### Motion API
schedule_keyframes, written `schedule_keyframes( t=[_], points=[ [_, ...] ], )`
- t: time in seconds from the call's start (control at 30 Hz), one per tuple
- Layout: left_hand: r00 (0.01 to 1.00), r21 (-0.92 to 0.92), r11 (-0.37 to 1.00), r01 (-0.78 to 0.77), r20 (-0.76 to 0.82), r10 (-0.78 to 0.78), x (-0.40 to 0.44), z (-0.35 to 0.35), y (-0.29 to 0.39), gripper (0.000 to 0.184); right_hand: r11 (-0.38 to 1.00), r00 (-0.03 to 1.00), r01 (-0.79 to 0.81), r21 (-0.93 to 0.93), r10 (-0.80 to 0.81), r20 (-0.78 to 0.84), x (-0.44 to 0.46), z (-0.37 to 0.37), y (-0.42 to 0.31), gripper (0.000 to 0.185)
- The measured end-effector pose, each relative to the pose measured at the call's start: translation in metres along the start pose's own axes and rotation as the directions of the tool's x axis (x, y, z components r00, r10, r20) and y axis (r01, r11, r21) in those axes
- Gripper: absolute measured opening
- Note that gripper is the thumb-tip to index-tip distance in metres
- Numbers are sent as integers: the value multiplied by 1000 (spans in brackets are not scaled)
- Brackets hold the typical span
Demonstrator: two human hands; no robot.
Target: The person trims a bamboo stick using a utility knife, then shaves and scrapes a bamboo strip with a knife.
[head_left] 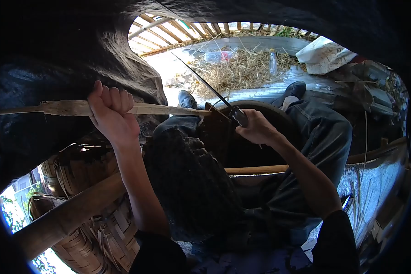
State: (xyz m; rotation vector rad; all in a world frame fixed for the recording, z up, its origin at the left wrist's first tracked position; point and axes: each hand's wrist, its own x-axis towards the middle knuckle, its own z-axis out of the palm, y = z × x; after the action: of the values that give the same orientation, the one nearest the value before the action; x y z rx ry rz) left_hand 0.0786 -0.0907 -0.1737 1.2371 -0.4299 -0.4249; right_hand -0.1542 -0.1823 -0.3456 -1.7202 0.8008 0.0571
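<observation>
My left hand (116,112) is closed in a fist around a long pale bamboo strip (162,109), which runs out past the hand on both sides. The strip's right end reaches a dark upright wooden piece (213,128) between my knees. In my right hand (259,127) is the dark handle of a long thin-bladed knife (203,81). Its blade points up and to the left, beyond the strip's end. A dark round tub-like container (285,123) stands between my legs, its inside in deep shadow. Dark cloth (187,182) covers my left thigh.
Straw-like shavings (242,68) lie ahead with a clear bottle (273,63) and a white sack (326,55). Woven bamboo baskets (77,242) and a thick bamboo pole (73,214) are at lower left. Black sheeting (77,50) hangs above and left; a slatted fence (178,29) stands behind.
</observation>
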Motion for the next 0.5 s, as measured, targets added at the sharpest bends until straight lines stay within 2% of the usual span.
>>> schedule_keyframes(
  t=[0.07, 0.5],
  points=[
    [1000, 5, 1000, -2, -12, 2, -1, 1, 1, 49, 998, 997, -56, 17, 55, 57, -1, -4, -3, 26],
    [1000, 22, 999, -23, 16, 22, -3, 5, 1, 48, 998, 998, -61, 24, 60, 30, -2, -8, -4, 27]
  ],
)
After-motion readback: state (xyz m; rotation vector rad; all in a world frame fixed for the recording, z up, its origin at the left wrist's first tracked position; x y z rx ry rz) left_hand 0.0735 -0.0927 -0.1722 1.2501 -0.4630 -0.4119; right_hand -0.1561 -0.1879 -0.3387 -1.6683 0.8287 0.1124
